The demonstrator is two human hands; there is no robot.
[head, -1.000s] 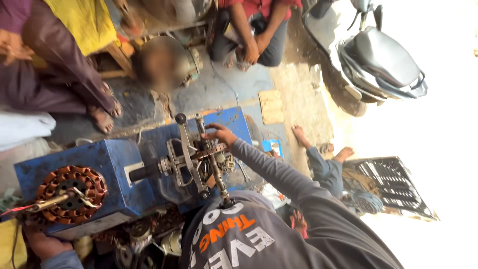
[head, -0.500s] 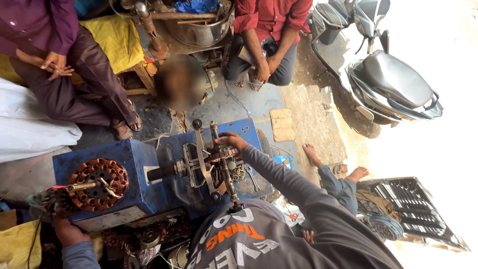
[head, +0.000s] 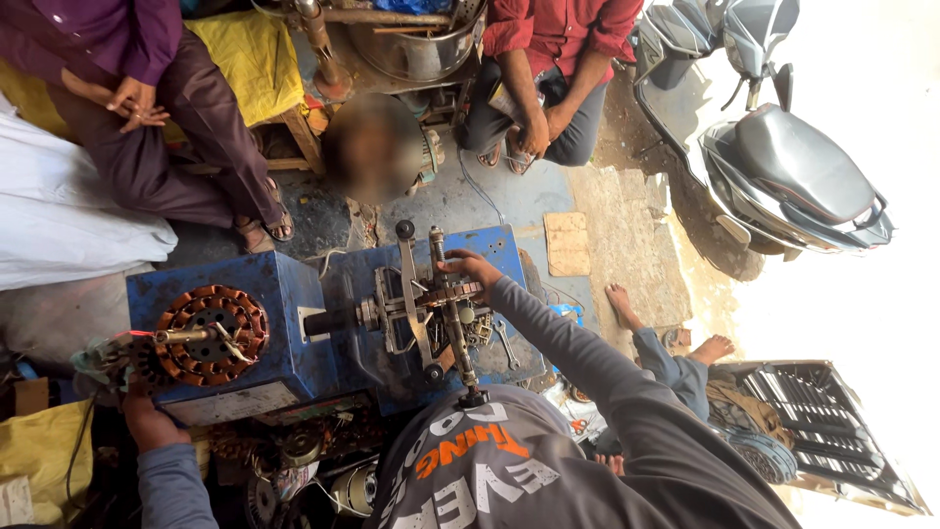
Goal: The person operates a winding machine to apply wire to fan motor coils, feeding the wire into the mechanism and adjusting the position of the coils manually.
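right hand (head: 473, 266): fingers curled round the metal crank handle (head: 452, 294) on top of the blue metal winding machine (head: 294, 323)
left hand (head: 147, 416): low left, grip unclear; just under round copper-wound stator (head: 211, 333) mounted on machine's spindle

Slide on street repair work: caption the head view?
Right hand on blue winding machine's crank; left hand below copper-wound stator.
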